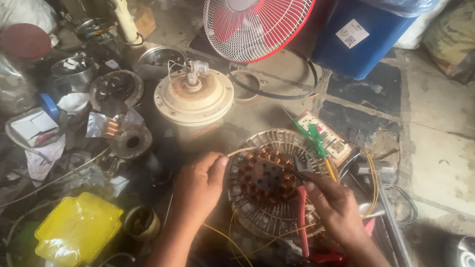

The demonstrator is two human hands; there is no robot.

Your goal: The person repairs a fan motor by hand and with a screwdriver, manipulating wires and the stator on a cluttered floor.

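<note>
A round fan stator [268,176] with copper windings lies on a metal cover plate [254,222] on the floor in front of me. My left hand [198,189] pinches a pale sleeved wire [242,150] at the stator's left edge. My right hand [337,208] grips red-handled pliers [302,209], their jaws touching the windings at the stator's right side. Yellow wires [231,243] run out from under the plate toward me.
A cream ceiling-fan motor housing [194,99] stands behind the stator. A red table fan [255,19] and a blue drum [364,31] stand farther back. A switch socket board [325,136] lies at right. A yellow container [78,228] and scattered motor parts [116,87] crowd the left.
</note>
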